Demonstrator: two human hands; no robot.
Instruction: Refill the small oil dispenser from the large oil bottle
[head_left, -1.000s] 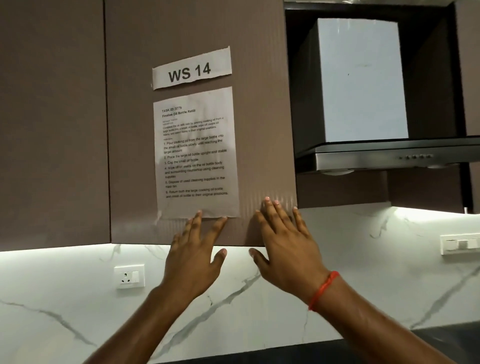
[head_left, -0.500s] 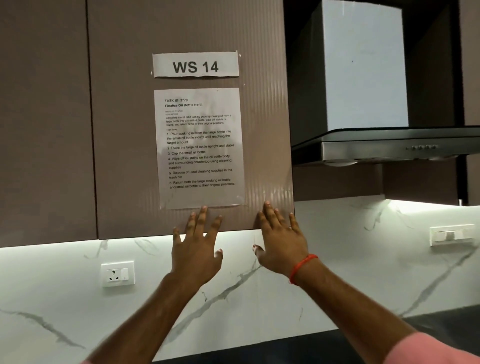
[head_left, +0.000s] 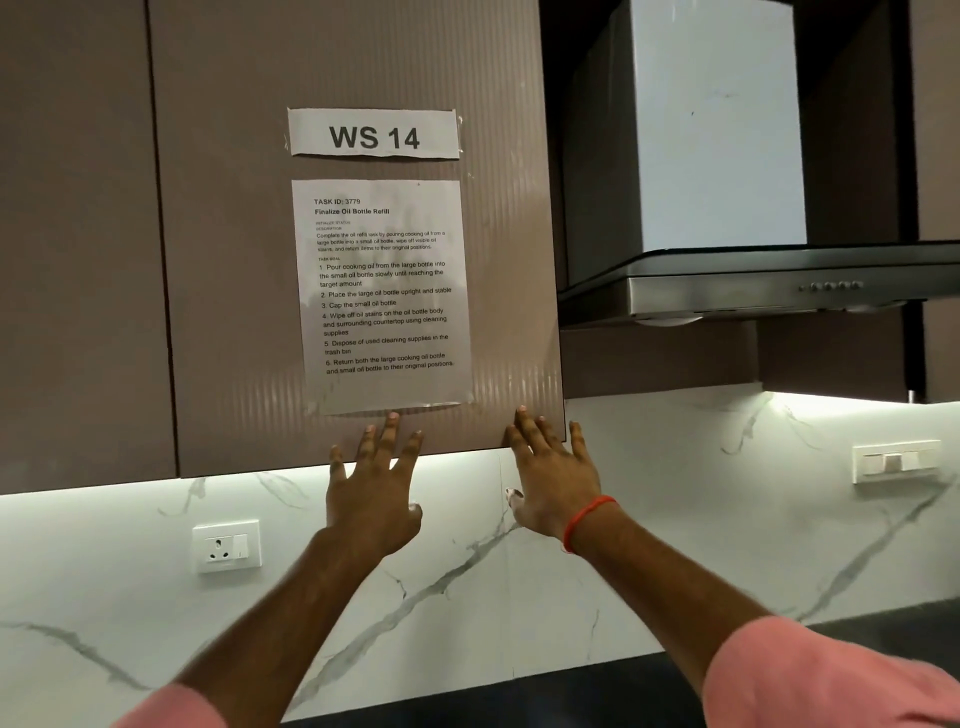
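Your left hand (head_left: 371, 491) is raised flat against the lower part of the brown cabinet door (head_left: 234, 312), fingers straight and spread, with the middle fingertip at the bottom edge of the printed task sheet (head_left: 382, 291); it has hold of nothing. Your right hand (head_left: 553, 480) is likewise flat with fingers extended at the door's lower right corner, the little finger passing beyond the door's edge in front of the wall, thumb held out to the side, and it too holds nothing. A red thread band (head_left: 587, 521) circles your right wrist, and pink sleeves (head_left: 831, 675) show at both lower corners of the view. The sheet is taped to the door and reads "Finalize Oil Bottle Refill" with six numbered steps; its bottom edge curls slightly away from the surface. Directly above it, apart from it, is a taped label (head_left: 374, 133) reading "WS 14". To the right of the door hangs a chimney hood (head_left: 727, 288) with a row of small buttons along its steel front. Below the cabinets runs a white marble-patterned backsplash (head_left: 675, 519), lit from above, carrying a power socket (head_left: 227, 545) left of your left forearm and a switch plate (head_left: 896, 461) far right. A strip of dark countertop (head_left: 571, 691) shows at the bottom. Neither the small oil dispenser nor the large oil bottle appears anywhere in this view, so I cannot tell where they are.
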